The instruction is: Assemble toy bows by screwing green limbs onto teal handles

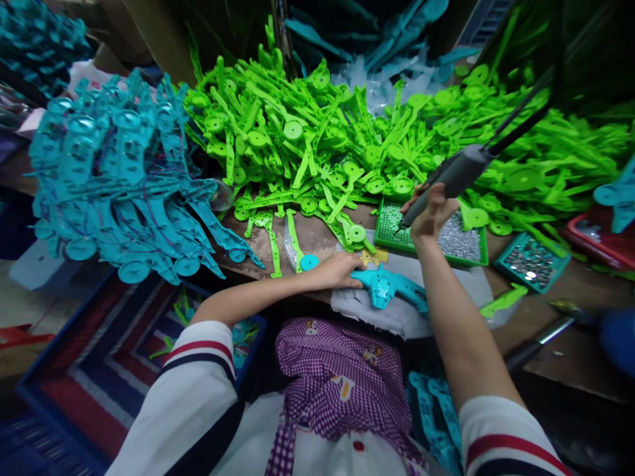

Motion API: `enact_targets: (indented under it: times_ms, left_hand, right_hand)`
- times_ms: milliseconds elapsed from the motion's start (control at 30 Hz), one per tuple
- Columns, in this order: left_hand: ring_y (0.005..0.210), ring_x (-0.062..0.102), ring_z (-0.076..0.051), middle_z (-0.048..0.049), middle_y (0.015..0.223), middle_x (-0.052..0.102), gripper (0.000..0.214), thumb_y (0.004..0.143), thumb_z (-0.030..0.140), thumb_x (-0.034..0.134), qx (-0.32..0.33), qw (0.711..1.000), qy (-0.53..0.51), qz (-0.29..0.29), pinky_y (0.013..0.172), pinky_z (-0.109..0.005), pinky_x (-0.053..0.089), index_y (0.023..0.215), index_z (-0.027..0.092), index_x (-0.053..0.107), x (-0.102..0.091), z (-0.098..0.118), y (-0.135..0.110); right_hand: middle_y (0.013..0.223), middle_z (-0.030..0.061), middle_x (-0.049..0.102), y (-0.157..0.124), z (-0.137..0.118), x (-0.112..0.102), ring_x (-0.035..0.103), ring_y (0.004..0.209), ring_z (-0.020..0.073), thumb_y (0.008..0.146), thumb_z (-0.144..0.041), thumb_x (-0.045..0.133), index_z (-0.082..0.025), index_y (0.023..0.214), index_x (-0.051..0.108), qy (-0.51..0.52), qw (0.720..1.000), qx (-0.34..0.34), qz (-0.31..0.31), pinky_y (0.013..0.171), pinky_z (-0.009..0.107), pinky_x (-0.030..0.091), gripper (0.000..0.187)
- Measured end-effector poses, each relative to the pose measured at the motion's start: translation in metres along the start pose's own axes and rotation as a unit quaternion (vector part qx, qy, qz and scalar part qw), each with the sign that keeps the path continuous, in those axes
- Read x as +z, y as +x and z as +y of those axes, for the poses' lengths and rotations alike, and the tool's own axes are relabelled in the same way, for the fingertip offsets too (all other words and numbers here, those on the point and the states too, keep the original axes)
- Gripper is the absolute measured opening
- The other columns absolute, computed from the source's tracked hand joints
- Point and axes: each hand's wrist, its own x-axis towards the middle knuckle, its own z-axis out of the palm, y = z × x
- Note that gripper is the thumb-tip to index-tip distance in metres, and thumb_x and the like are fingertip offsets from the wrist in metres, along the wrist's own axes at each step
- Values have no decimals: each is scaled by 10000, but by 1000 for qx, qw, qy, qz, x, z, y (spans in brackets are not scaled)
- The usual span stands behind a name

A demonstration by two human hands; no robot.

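My left hand [340,270] presses down on the end of a teal plastic part [391,289] that lies on a white cloth [397,316] at the table's front edge. My right hand [430,213] is closed round a grey electric screwdriver [449,178] with a black cable, its tip pointing down into a green tray of small silver screws [446,239]. A small yellow piece [376,256] sits just behind the teal part.
A big heap of bright green plastic parts [317,139] covers the back of the table. Teal parts [119,172] are piled at the left. A second small tray of metal pieces [530,261] and a red tray [600,241] stand at the right. A blue crate [99,370] sits below left.
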Motion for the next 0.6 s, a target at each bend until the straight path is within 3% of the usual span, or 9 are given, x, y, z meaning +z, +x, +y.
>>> enact_targets:
  times_ms: [200,367,500,600]
  left_hand:
    - [931,635,-224,-84,1020,706,298,822,360,729,-7,1000,-4,-9,783,-328,451,1052,172,711,-5,5,0]
    - [914,636,-221,-81,1014,711,297,816,361,729,-6,1000,-9,-7,767,-323,452,1047,176,710,-5,4,0]
    - [926,635,-220,-79,1015,711,326,805,359,735,-5,1000,-5,2,781,-321,457,1073,177,700,-2,2,0]
    - [923,634,-217,-76,1015,715,322,788,336,752,-17,1000,7,-3,782,-320,453,1064,178,704,-1,2,1]
  right_hand:
    - [528,-33,484,1,-14,0,514,399,158,758,-809,569,-253,776,605,1,1000,-1,-13,363,303,298,557]
    - [542,-33,481,1,-48,-6,470,369,117,757,-822,551,-234,813,636,33,999,-20,0,361,293,318,597]
    - [563,-22,516,-31,-83,-14,460,339,106,732,-842,531,-212,742,621,64,998,14,7,314,263,277,636]
    - [663,2,606,-66,-100,-19,482,339,115,641,-862,610,-218,726,590,85,993,66,-42,290,267,293,650]
